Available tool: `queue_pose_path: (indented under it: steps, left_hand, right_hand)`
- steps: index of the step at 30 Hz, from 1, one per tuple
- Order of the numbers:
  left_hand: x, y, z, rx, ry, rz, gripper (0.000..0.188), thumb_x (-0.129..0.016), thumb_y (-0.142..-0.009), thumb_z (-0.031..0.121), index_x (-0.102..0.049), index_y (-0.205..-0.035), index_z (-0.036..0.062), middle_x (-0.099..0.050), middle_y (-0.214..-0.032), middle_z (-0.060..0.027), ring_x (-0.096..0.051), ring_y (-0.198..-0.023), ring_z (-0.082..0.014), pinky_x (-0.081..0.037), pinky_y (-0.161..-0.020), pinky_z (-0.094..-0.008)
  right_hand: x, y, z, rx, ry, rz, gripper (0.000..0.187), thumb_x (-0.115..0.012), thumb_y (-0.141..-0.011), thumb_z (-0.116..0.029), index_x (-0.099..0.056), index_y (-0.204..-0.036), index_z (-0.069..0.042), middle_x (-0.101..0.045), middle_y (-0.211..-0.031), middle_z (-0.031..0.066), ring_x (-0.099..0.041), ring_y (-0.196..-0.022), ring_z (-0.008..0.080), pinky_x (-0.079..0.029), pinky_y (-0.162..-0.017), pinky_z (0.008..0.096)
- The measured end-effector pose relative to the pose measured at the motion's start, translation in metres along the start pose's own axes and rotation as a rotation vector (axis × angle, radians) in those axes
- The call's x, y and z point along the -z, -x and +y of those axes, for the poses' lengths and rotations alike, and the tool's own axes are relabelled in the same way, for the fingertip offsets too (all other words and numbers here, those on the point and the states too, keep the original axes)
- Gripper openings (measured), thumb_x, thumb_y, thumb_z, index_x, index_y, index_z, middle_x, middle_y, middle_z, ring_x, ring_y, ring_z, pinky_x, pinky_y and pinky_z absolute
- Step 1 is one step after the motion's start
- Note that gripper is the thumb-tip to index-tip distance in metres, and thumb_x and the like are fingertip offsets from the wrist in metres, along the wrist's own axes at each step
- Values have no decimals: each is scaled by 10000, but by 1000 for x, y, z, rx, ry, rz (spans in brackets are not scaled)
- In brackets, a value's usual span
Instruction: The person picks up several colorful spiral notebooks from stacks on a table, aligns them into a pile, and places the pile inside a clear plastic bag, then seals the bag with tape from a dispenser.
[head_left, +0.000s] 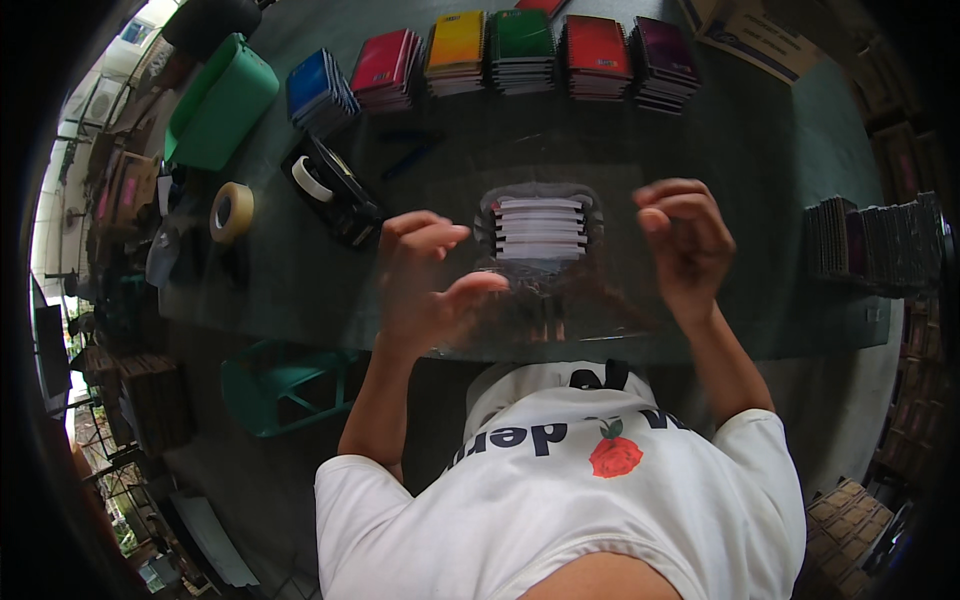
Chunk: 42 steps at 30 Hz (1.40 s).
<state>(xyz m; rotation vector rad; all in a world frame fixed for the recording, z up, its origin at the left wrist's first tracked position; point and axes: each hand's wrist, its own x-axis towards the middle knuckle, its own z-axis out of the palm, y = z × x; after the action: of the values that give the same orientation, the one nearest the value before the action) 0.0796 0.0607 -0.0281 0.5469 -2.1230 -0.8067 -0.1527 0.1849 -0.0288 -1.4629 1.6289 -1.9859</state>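
Observation:
A small stack of notebooks lies on the dark table in front of me, with its white page edges facing up. Clear plastic film surrounds the stack and catches the light in creases. To its left hovers my left hand, slightly blurred, thumb and fingers apart with nothing visible between them. My right hand is raised on the other side of the stack, its fingers loosely bent and nothing visible in them. Both hands are apart from the notebooks; whether either touches the thin film I cannot tell.
Notebook piles in blue, pink, yellow, green, red and purple line the far edge. Leftward are a green bin, tape dispenser and tape roll. Wrapped notebooks stand right.

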Motion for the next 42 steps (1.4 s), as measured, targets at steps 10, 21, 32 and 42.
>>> queue_pose_path:
  steps: [10,21,32,42]
  left_hand:
    - [-50,30,-36,-157,-218,-50,539,-831,-614,118,-617,-1109,104,-533,-1010,-71,-511,-903,-217,-456,-748,-313]
    - [-31,12,14,-417,-282,-278,356,-770,-673,280,-604,-962,157,-495,-1168,-72,-451,-1066,-272,-371,-848,-385]
    - [-36,23,-24,-179,-205,-158,463,-751,-619,-13,-653,-1065,64,-566,-975,-71,-540,-896,-235,-473,-771,-343]
    - [-27,-44,-25,211,93,-319,443,-819,-648,193,-606,-998,24,-566,-829,-55,-564,-776,-119,-470,-668,-267]
  right_hand:
    - [-24,50,35,311,614,-267,530,-806,-649,-168,-585,-1124,-87,-532,-1127,96,-507,-1029,266,-433,-870,378]
    - [-24,59,40,302,529,-221,451,-734,-649,-64,-626,-1086,-92,-570,-1061,56,-520,-1002,246,-419,-873,353]
    - [-30,49,29,331,689,-440,414,-762,-602,-251,-667,-989,-138,-533,-1049,23,-479,-1006,217,-358,-893,398]
    - [-44,6,19,60,500,-253,444,-814,-571,-201,-665,-975,-93,-588,-963,41,-547,-912,235,-428,-806,365]
